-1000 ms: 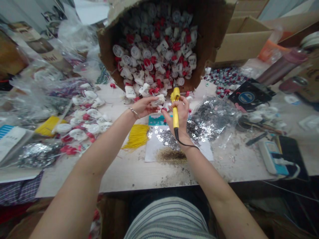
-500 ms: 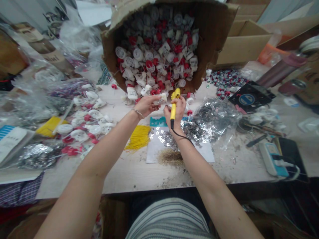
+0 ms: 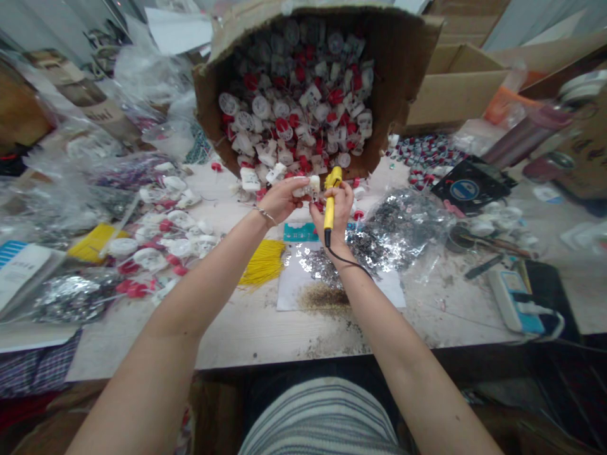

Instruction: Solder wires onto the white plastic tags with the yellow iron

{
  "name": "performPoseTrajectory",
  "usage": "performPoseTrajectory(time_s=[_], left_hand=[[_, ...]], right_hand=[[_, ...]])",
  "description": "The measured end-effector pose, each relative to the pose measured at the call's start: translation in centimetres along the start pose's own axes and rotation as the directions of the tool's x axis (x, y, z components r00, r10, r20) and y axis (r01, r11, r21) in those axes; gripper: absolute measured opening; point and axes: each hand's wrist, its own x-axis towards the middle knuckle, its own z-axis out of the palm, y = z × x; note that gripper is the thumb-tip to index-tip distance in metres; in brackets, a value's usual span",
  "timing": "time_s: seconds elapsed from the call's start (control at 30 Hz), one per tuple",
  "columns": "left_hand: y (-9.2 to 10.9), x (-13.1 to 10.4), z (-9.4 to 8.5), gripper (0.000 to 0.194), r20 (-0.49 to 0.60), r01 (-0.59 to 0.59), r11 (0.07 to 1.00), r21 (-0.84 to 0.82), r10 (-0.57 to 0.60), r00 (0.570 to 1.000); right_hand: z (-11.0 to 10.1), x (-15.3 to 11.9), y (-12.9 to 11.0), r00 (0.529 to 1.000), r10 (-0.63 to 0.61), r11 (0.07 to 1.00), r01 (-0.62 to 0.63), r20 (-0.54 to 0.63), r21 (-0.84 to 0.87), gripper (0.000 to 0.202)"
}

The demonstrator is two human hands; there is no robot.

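Note:
My left hand [image 3: 283,198] is closed on a small white plastic part [image 3: 313,184], held just in front of the big carton. Beside it, my right hand [image 3: 337,205] is wrapped round a yellow soldering iron [image 3: 329,213] with a black cord running back over the wrist. The iron's tip is hidden from view. My right fingertips come close to the white part; whether they touch it I cannot tell. Under my hands lie small shiny metal pieces [image 3: 327,268] on a white sheet [image 3: 290,297], with a bundle of yellow wires [image 3: 263,262] to the left.
A large open carton [image 3: 403,76] full of white and red plastic parts [image 3: 294,114] lies tipped toward me. More such parts [image 3: 161,243] are heaped at left. A plastic bag of metal pieces [image 3: 408,221] and a power strip [image 3: 515,303] are at right.
My hands keep nearly the same position. The white part has turned slightly between my fingers, and the view has shifted a little.

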Motion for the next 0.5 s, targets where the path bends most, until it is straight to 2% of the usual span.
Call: performPoseTrajectory(time_s=[0.13,0.3,0.5], left_hand=[[0.1,0.2,0.0,0.015,0.001,-0.104,0.994,0.016,0.104,0.995],[-0.2,0.2,-0.2,0.015,-0.039,-0.095,0.995,0.022,0.096,0.995],[0.5,0.0,0.1,0.014,-0.015,-0.143,0.987,0.071,0.144,0.989]], right_hand=[[-0.4,0.2,0.1,1.0,-0.019,1.0,0.019,0.025,-0.007,0.026],[-1.3,1.0,-0.1,0.997,-0.071,0.997,0.071,0.009,0.0,0.031],[-1.8,1.9,-0.5,0.989,-0.15,0.988,0.15,0.008,-0.025,0.035]])
